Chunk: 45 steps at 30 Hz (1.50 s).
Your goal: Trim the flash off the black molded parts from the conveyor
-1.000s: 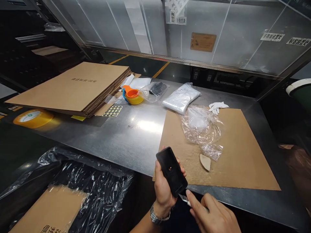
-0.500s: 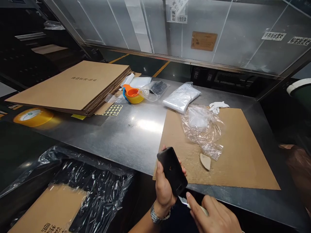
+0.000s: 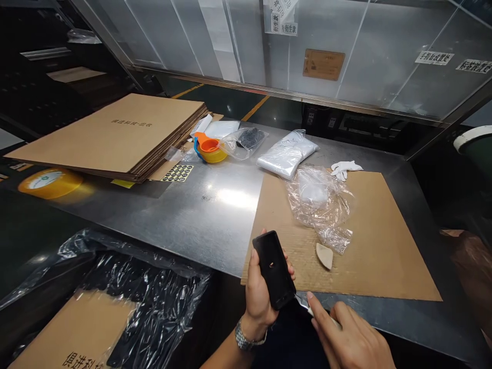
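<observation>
A black rectangular case-like part (image 3: 273, 269) with a small hole near its middle is held upright and slightly tilted in my left hand (image 3: 258, 292), fingers wrapped round its sides. My right hand (image 3: 348, 333) grips a small knife (image 3: 303, 303) with a pale handle, index finger stretched along it. The blade's tip is at the lower right corner of the black part. Just beyond the hands, a beige wedge-shaped piece (image 3: 325, 255) lies on a cardboard sheet (image 3: 376, 246), close to crumpled clear plastic (image 3: 319, 205).
Stacked cardboard (image 3: 115, 133) and a yellow tape roll (image 3: 49, 183) are at left. A tape roll with an orange part (image 3: 209, 145), a white plastic packet (image 3: 288, 154) and a white glove (image 3: 346, 168) lie farther back. A plastic-lined bin (image 3: 154, 292) stands lower left.
The black part has turned a little more upright and moved slightly right in my left hand. My right hand and the knife have shifted right, with the blade now at the part's lower right corner.
</observation>
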Motion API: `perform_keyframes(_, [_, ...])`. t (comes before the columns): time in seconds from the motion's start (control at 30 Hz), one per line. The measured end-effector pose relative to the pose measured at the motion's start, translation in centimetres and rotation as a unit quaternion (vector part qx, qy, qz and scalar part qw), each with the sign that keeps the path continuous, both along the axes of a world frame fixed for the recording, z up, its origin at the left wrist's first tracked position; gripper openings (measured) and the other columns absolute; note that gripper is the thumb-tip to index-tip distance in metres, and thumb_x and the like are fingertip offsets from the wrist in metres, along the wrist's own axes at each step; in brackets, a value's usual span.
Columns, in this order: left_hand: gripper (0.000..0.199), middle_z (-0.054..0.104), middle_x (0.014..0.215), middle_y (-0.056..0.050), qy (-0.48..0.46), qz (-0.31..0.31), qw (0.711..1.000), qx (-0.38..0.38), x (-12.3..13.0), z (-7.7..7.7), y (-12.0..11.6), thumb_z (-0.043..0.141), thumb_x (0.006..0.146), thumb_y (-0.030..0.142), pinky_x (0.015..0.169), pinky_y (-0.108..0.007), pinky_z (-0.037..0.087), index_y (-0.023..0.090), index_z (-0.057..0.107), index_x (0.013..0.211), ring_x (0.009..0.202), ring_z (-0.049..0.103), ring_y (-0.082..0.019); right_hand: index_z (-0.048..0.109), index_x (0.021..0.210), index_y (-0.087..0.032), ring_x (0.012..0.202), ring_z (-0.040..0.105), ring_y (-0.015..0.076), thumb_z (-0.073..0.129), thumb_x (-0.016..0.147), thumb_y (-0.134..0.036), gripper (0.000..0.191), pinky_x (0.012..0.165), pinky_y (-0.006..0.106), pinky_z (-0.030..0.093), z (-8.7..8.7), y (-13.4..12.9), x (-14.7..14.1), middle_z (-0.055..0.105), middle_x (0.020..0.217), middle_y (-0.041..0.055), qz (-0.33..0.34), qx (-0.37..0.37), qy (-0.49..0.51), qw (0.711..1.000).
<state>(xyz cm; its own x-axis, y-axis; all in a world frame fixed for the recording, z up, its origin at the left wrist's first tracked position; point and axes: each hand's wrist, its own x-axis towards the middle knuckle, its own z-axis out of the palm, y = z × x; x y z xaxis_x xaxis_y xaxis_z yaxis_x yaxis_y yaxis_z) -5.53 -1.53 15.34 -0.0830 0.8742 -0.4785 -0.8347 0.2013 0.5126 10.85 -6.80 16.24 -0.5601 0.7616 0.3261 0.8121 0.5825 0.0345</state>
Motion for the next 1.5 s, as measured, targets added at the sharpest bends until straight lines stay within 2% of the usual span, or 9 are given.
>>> perform_keyframes(0.13, [0.050,0.057,0.074,-0.002,-0.036,-0.024,0.999,-0.023,-0.3,-0.2,0.3,0.035,0.089,0.049,0.050,-0.024,0.046,0.026,0.035,0.133,0.055,0.055,-0.014,0.059,0.118,-0.018,0.046,0.051,0.0090,0.042,0.093,-0.024,0.031,0.045,0.022,0.036,0.1,-0.1,-0.1,0.049,0.058,-0.0025,0.008,0.001,-0.001,1.000])
perform_keyframes(0.4, [0.049,0.056,0.075,-0.002,-0.024,-0.017,1.000,0.001,-0.2,0.2,0.0,0.033,0.089,0.049,0.048,-0.023,0.045,0.035,0.029,0.136,0.055,0.055,-0.014,0.059,0.116,-0.016,0.044,0.052,0.0090,0.041,0.093,-0.023,0.030,0.043,0.022,0.034,-0.1,-0.2,-0.1,0.050,0.056,-0.0031,0.023,0.001,-0.015,1.000])
perform_keyframes(0.7, [0.055,0.057,0.075,-0.001,-0.019,-0.019,0.999,0.028,0.1,-0.2,-0.5,0.038,0.087,0.051,0.051,-0.024,0.046,0.036,0.025,0.139,0.056,0.056,-0.015,0.057,0.117,-0.016,0.045,0.055,0.0097,0.040,0.093,-0.022,0.030,0.042,0.022,0.038,-0.5,-0.3,0.3,0.052,0.057,-0.0030,0.031,-0.022,-0.032,0.999])
perform_keyframes(1.13, [0.050,0.057,0.074,-0.001,0.014,-0.031,0.999,0.003,0.3,-0.1,-0.3,0.036,0.089,0.048,0.051,-0.024,0.047,0.033,0.029,0.137,0.056,0.055,-0.014,0.059,0.114,-0.016,0.044,0.054,0.0105,0.044,0.090,-0.018,0.029,0.042,0.023,0.037,-0.5,-0.5,0.4,0.051,0.056,-0.0025,0.008,0.014,-0.060,0.998])
perform_keyframes(1.23, [0.049,0.057,0.074,-0.001,0.005,-0.040,0.999,-0.016,0.1,0.1,0.0,0.036,0.089,0.049,0.049,-0.023,0.047,0.034,0.031,0.135,0.055,0.056,-0.013,0.059,0.115,-0.017,0.044,0.053,0.0109,0.043,0.091,-0.020,0.029,0.043,0.024,0.036,-0.3,-0.2,0.5,0.051,0.056,-0.0028,0.016,0.014,-0.044,0.999])
perform_keyframes(1.33, [0.050,0.058,0.074,-0.002,-0.003,-0.055,0.998,-0.028,-0.1,0.1,0.1,0.039,0.088,0.050,0.049,-0.023,0.048,0.028,0.036,0.132,0.054,0.057,-0.013,0.058,0.116,-0.014,0.046,0.054,0.0098,0.039,0.094,-0.021,0.030,0.044,0.023,0.036,0.0,0.2,0.6,0.052,0.057,-0.0029,0.030,-0.014,-0.003,0.999])
perform_keyframes(1.4, [0.050,0.059,0.075,-0.003,-0.006,-0.067,0.997,-0.031,-0.2,0.1,0.2,0.041,0.087,0.050,0.049,-0.023,0.048,0.023,0.042,0.129,0.054,0.058,-0.013,0.059,0.112,-0.010,0.045,0.053,0.0087,0.035,0.095,-0.019,0.030,0.044,0.022,0.036,0.2,0.4,0.7,0.052,0.055,-0.0030,0.034,-0.027,0.026,0.999])
perform_keyframes(1.5, [0.050,0.059,0.073,-0.002,-0.001,-0.078,0.996,-0.037,-0.1,0.0,0.1,0.042,0.086,0.051,0.047,-0.022,0.047,0.022,0.043,0.127,0.052,0.057,-0.013,0.063,0.102,-0.008,0.039,0.051,0.0077,0.031,0.096,-0.017,0.034,0.040,0.022,0.032,0.2,0.6,0.5,0.053,0.052,-0.0030,0.042,-0.036,0.053,0.997])
